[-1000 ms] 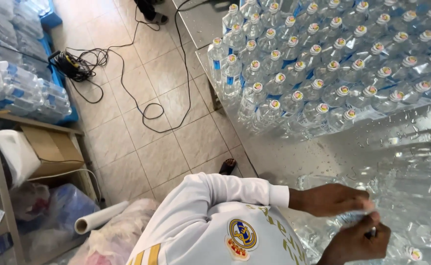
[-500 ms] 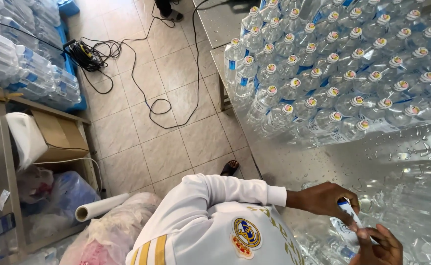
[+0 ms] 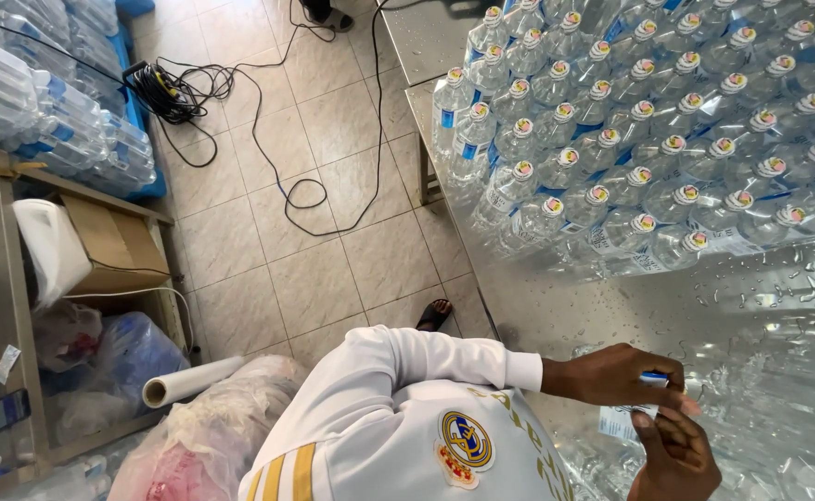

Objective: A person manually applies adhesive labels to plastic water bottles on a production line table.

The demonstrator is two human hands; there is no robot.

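Observation:
My left hand, in a white long sleeve, reaches over the wet steel table and pinches a small white and blue label between its fingertips. Just below it, my right hand has its fingers closed on the same label from the other side. Both hands work above clear plastic bottles lying on the table; one of them shows a white label under my hands. Which bottle the pinched label touches is hard to tell.
Several upright capped water bottles crowd the far table. Black cables trail over the tiled floor. At left are wrapped bottle packs, a cardboard box, a film roll and plastic bags. A sandalled foot shows by the table.
My right hand has moved up and left under my left hand, and the label has been drawn in between both sets of fingertips. The view shifted slightly.

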